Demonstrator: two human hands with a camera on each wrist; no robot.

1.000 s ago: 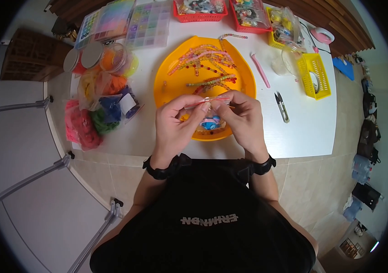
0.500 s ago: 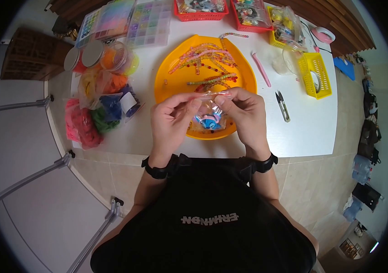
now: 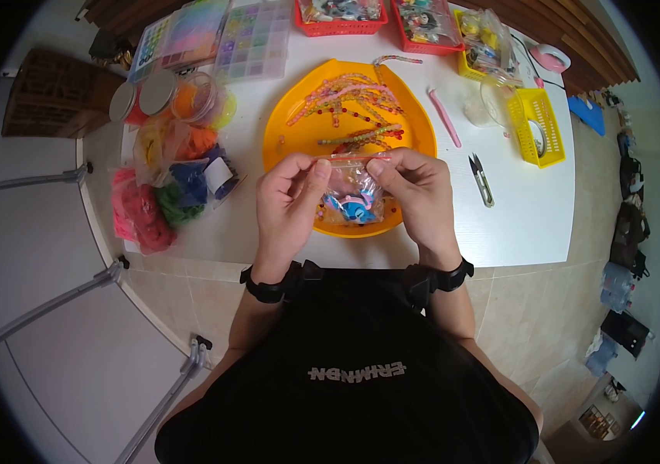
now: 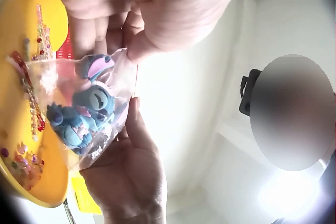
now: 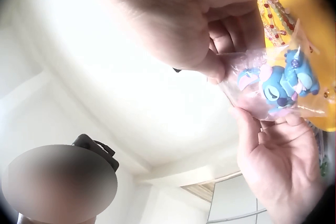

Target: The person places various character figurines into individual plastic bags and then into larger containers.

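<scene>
A small clear zip bag (image 3: 354,182) with blue figures inside hangs over the near part of the yellow tray (image 3: 272,139). The left hand (image 3: 285,205) pinches its top left corner between thumb and fingers; the right hand (image 3: 421,197) pinches the top right corner. Between the thumbs runs the bag's red-edged top strip. In the left wrist view the blue figure (image 4: 94,100) shows pink ears and lies low in the bag. The right wrist view shows blue figures (image 5: 278,85) through the plastic. Strings of beads (image 3: 353,97) lie in the tray beyond the hands.
Pink tweezers (image 3: 444,118) and small snips (image 3: 480,182) lie right of the tray, near a yellow basket (image 3: 537,127). Red baskets (image 3: 341,29) stand at the back. Jars (image 3: 157,91), bagged coloured material (image 3: 140,210) and a compartment box (image 3: 252,42) are on the left.
The hands have drawn slightly apart along the bag's top edge. The bag, earlier bunched between the fingers, now hangs spread out with its blue contents more visible.
</scene>
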